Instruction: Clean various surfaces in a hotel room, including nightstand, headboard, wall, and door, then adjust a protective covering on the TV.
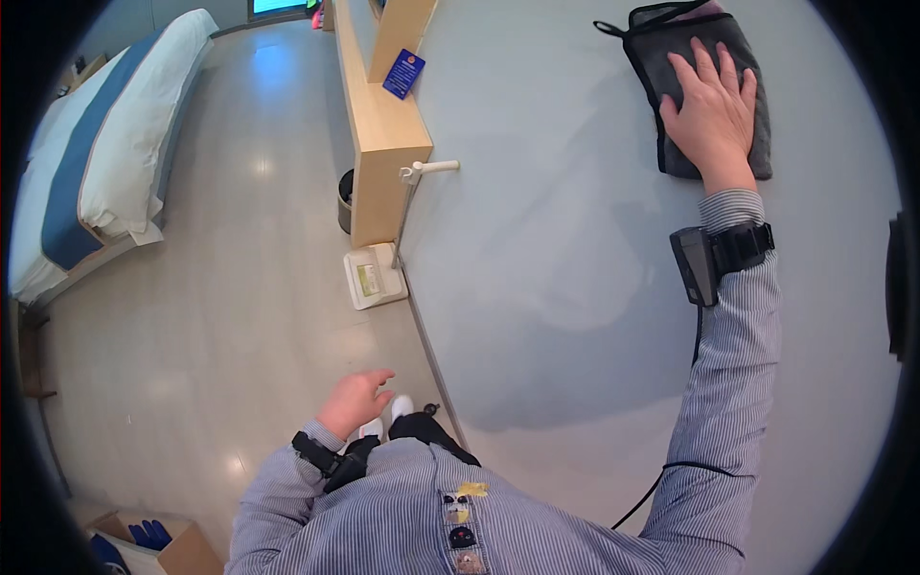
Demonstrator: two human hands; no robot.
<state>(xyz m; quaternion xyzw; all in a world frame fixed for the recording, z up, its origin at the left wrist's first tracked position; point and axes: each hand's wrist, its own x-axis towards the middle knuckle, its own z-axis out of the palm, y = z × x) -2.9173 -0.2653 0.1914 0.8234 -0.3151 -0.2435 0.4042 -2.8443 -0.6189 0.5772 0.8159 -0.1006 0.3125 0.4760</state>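
Observation:
My right hand (711,115) lies flat with spread fingers on a dark grey cloth (647,86), pressing it against the pale grey wall (532,287). The cloth has black edging and a hanging loop at its upper left corner; a bit of pinkish fabric shows at its top. Low on the left, my left hand (357,399) hangs over the floor beside my body. Its fingers are loosely bent, thumb and forefinger apart, with nothing in them.
A wooden desk (392,122) with a blue card (404,73) adjoins the wall. By its end leans a metal pole with a white T-shaped handle (431,167). A white object (375,277), bearing a label, rests on the floor. Left are a bed (115,144) and an open box (180,550).

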